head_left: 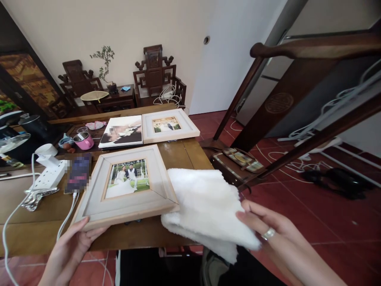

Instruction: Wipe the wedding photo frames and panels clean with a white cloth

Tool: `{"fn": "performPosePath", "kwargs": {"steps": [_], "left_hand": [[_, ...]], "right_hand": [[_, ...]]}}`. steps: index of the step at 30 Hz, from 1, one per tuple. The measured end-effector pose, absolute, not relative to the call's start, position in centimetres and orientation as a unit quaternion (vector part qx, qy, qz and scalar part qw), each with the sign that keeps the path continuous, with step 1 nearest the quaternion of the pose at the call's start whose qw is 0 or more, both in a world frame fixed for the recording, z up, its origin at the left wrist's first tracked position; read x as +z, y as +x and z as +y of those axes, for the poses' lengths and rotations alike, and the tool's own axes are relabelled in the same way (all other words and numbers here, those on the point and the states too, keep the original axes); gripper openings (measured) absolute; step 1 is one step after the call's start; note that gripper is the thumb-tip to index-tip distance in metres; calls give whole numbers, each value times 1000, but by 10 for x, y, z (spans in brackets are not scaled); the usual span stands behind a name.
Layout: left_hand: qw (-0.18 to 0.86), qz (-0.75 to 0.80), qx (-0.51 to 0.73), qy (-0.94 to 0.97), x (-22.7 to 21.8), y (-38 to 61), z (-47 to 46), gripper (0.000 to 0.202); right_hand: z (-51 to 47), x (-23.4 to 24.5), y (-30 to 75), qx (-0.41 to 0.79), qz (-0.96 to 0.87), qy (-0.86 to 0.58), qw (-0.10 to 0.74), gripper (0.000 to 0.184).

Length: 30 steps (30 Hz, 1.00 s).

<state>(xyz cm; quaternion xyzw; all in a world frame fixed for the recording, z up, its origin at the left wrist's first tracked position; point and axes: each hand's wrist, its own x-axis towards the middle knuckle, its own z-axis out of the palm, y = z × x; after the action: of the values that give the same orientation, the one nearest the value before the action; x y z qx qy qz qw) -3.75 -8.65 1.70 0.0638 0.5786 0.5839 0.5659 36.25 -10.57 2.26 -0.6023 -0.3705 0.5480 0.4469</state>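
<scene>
A pale wooden picture frame (127, 206) with a photo of a couple lies on the wooden table (178, 153) in front of me. My left hand (70, 246) grips its near left corner, thumb on top. My right hand (268, 228), with a ring on one finger, holds a folded white fluffy cloth (205, 206) at its right side. The cloth's left edge touches the frame's right corner and overhangs the table edge.
Farther back lie a second framed photo (169, 125) and an unframed print (122, 132). A white power strip (49, 174) with cables, a phone (77, 172) and a pink pot (83, 141) sit at the left. A dark wooden chair (285, 103) stands to the right on red tiles.
</scene>
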Motion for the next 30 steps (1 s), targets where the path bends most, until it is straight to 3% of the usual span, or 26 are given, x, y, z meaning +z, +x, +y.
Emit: {"fn": "performPosePath", "kwargs": {"steps": [3, 6, 13, 19, 30], "left_hand": [[569, 573, 587, 51, 17, -38, -85, 31], [577, 566, 586, 58, 17, -38, -85, 21], [586, 561, 581, 66, 14, -41, -84, 14], [595, 549, 581, 75, 14, -40, -85, 11], [566, 577, 583, 80, 19, -33, -85, 9]], "right_hand": [[-114, 11, 363, 591, -389, -584, 398, 46], [-119, 3, 361, 585, -442, -580, 354, 53], [-91, 10, 362, 515, -352, -604, 496, 55], [-44, 6, 369, 451, -432, -629, 463, 56], [-16, -8, 384, 311, -613, -530, 497, 25]]}}
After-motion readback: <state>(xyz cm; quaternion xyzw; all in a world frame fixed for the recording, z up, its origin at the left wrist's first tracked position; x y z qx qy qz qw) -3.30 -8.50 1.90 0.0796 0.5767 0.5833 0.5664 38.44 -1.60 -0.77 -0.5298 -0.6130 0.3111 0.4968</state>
